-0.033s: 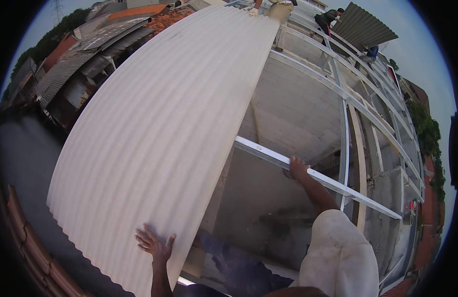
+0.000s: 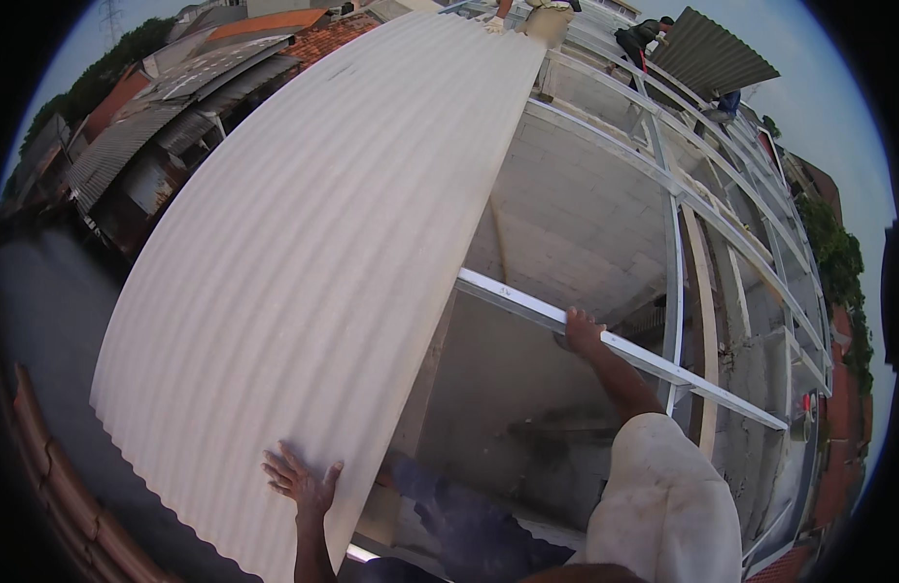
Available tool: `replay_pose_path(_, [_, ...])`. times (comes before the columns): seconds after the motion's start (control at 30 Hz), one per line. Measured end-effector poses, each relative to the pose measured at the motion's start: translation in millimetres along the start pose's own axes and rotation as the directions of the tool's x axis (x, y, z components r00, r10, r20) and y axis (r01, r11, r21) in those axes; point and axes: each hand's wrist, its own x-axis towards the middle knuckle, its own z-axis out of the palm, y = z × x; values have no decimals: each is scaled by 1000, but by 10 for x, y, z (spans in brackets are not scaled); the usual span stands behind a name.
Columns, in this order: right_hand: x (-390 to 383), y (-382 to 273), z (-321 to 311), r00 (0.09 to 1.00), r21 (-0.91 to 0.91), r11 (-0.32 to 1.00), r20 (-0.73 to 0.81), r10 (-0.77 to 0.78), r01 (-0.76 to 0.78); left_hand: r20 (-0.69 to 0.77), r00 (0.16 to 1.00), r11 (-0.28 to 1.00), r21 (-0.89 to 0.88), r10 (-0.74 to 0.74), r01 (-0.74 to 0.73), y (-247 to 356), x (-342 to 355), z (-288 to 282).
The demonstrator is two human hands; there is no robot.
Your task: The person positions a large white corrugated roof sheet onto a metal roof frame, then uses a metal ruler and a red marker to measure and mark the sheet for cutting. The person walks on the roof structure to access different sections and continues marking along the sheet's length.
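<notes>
A large pale corrugated roofing sheet [image 2: 313, 253] stretches from near my body to the far end on the left. My left hand [image 2: 302, 478] lies flat on its near part, fingers spread. My right hand [image 2: 584, 332] is wrapped round a light metal purlin [image 2: 663, 363], which runs from the sheet's right edge toward the lower right. At the sheet's far end, another person's gloved hand [image 2: 495, 24] rests on it.
Right of the sheet is an open metal roof frame [image 2: 675, 282], with block walls [image 2: 576, 214] and a deep drop below. Farther back, a person [image 2: 640, 41] stands by a grey corrugated sheet [image 2: 712, 53]. Dark water [image 2: 56, 291] and brown roof tiles [image 2: 80, 496] lie left.
Hardly anything differs; the view has shifted very slightly. Both my hands keep their places on the sheet and the purlin.
</notes>
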Motion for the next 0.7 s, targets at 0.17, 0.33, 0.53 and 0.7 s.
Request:
replay_pose_path(0.17, [-25,141,5,1000,63,998,-19,-14,16,121,992,999,30,36,-40,118,-171,-16])
replay_pose_path(0.33, [-75,41,-56,999,76,997,39,5,-8,90,996,998,60,10,-15,13,-191,18])
replay_pose_path(0.53, [-47,75,-140,996,65,997,84,35,-41,-163,982,987,-111,93,-112,-551,-311,-76])
replay_pose_path(0.7, [-23,91,-116,996,24,1000,87,-2,0,-613,514,667,-29,-600,745,-2000,-847,173])
